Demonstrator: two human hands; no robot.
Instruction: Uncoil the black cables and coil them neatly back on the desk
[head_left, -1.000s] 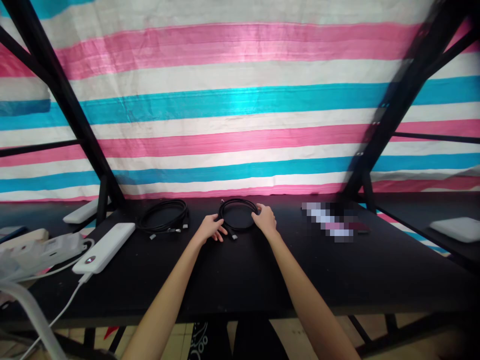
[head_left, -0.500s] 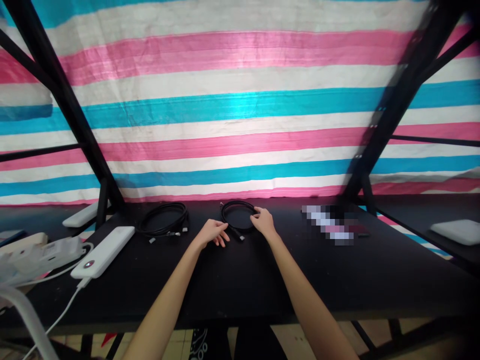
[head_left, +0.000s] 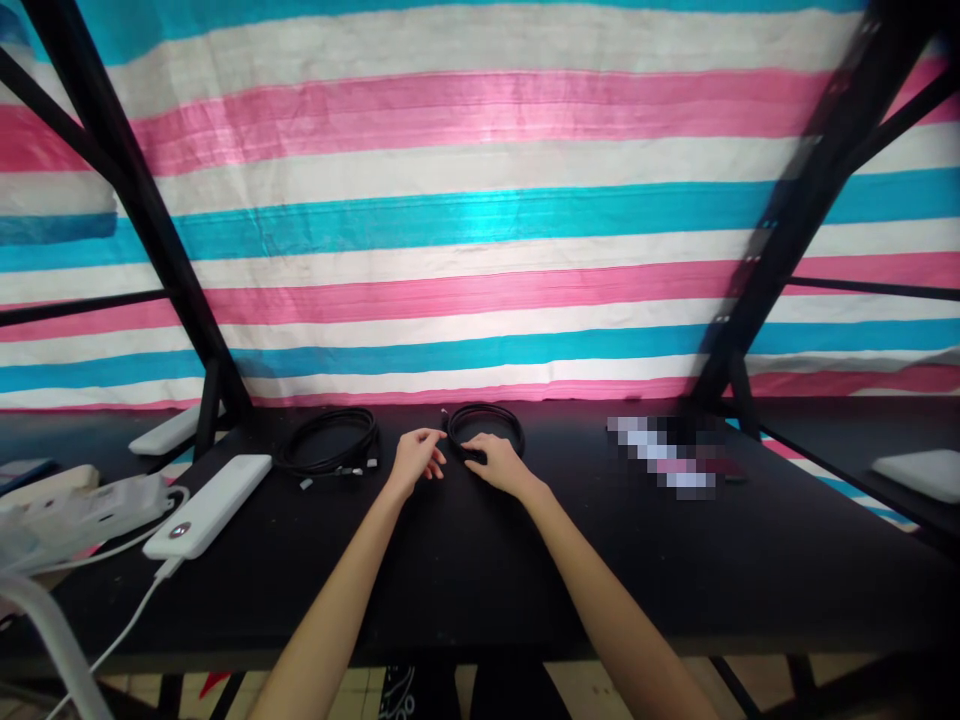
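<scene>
A small coil of black cable (head_left: 491, 424) lies on the black table (head_left: 480, 560) near its back edge. My right hand (head_left: 498, 465) rests on the coil's near left part, fingers curled down over the cable. My left hand (head_left: 415, 456) sits just left of the coil, its fingertips pinched together near the cable's loose end; what they hold is too small to make out. A second, larger coil of black cable (head_left: 330, 447) with plugs showing lies further left, apart from both hands.
A white power bank (head_left: 210, 493) with a white lead lies at the left, beside a white power strip (head_left: 75, 505). Black frame posts (head_left: 135, 210) (head_left: 795, 220) rise at both sides before a striped tarp. A blurred-out item (head_left: 667, 452) lies at the right.
My right hand has moved from the coil's right rim to its near left part. My left hand has shifted slightly up toward the coil's loose end.
</scene>
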